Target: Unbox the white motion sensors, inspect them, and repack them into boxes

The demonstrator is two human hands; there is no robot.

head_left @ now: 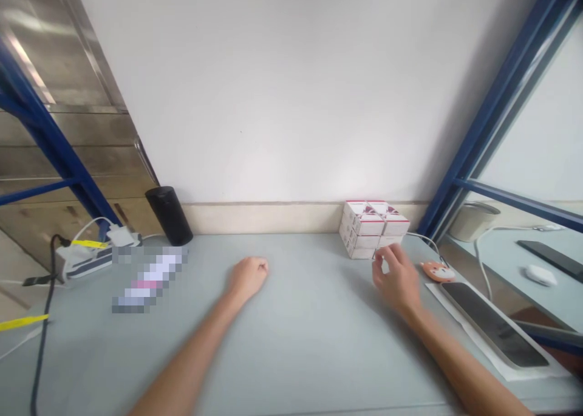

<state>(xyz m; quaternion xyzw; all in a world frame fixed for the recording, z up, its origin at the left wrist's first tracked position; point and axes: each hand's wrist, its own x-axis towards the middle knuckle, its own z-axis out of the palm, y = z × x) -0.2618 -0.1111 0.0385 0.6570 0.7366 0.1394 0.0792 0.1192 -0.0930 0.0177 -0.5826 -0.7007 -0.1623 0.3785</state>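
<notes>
The stack of white boxes with red trim [370,229] stands at the back of the desk, at about 1 o'clock from where I look down, against the cream skirting along the wall. It is a squat block of small cartons, turned so that one vertical corner points at me, and no long axis stands out. My right hand [395,281] is the nearer one, with the stack at its 11 o'clock. My fingers [381,264] curl in toward the thumb right at the stack's lower front edge. They are touching it or just beside it; I can't tell which, nor whether they are pressed on anything, because the grip is half-closed and partly hidden. My left hand [248,277] lies well apart at about 11 o'clock, curled loosely into a fist on the pale grey desk [310,349], with nothing showing in it.

Past my right hand, at about 2 o'clock, sits an orange fox-faced computer mouse [437,271], its white cable running back behind the stack. Below it, a dark tablet [494,323] lies on a white sheet. Off to the left are a black cylindrical speaker [169,215], a pixelated object [150,279] and a white power strip [86,259].
</notes>
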